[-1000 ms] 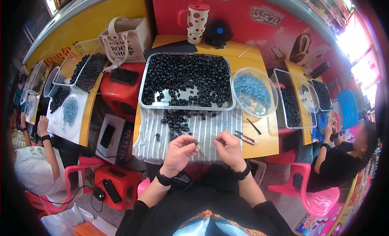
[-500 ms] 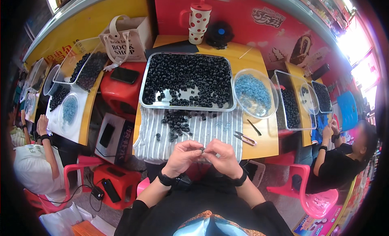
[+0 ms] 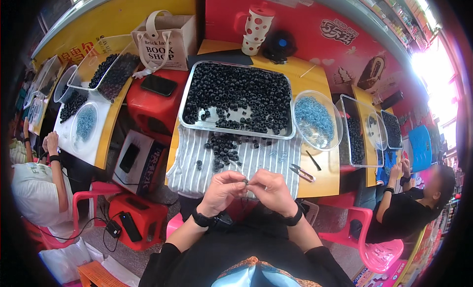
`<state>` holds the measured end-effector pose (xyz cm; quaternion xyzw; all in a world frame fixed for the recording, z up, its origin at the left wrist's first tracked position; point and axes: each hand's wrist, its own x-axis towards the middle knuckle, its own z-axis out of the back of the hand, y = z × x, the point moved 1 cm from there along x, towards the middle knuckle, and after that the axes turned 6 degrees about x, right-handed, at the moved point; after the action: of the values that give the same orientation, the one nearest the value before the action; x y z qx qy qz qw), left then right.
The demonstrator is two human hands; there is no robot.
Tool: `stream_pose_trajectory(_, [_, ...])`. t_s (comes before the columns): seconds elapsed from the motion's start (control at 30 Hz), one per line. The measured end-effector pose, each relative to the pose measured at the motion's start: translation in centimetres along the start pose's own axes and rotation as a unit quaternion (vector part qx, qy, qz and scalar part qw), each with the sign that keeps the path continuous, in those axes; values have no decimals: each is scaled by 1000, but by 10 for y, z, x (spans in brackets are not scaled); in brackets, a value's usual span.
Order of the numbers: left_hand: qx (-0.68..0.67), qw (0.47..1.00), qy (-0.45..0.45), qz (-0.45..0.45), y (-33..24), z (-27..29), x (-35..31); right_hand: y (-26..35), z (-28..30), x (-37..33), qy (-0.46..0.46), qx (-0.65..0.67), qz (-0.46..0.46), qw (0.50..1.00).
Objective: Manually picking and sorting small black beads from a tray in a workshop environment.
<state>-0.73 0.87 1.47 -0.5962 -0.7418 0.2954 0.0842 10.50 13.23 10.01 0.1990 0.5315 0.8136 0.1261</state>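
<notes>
Over the near edge of the striped cloth (image 3: pixel 189 161), my left hand (image 3: pixel 222 192) and my right hand (image 3: pixel 272 189) meet fingertip to fingertip. Both pinch one small dark ring-shaped piece (image 3: pixel 245 182), mostly covered by the fingers. Just beyond them lies a loose heap of black ring-shaped pieces (image 3: pixel 224 150) on the cloth. Behind it stands a clear rectangular tray (image 3: pixel 236 130) full of the same black pieces. A round clear tub (image 3: pixel 340 131) to its right holds tiny translucent blue pieces (image 3: pixel 313 114). Some blue bits lie on the cloth's right part.
Thread snips (image 3: pixel 303 173) and dark tweezers (image 3: pixel 314 160) lie right of the cloth. A dotted tumbler (image 3: pixel 257 30), a dark round object (image 3: pixel 280 48) and a canvas bag (image 3: pixel 165 43) stand at the back. A phone (image 3: pixel 158 85) rests on a red stool (image 3: pixel 152 109). People sit on both sides.
The view has turned slightly, so the table and its things sit a little farther right. My hands keep nearly the same pinch on the small piece.
</notes>
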Motion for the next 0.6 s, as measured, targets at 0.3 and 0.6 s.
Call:
stream_pose_trajectory(0.3, [53, 996, 56, 32, -9, 6, -1, -4, 1, -2, 37, 3, 14, 999])
stream_pose_trajectory(0.6, [24, 995, 102, 3, -9, 13, -1, -6, -8, -3, 40, 60, -40, 997])
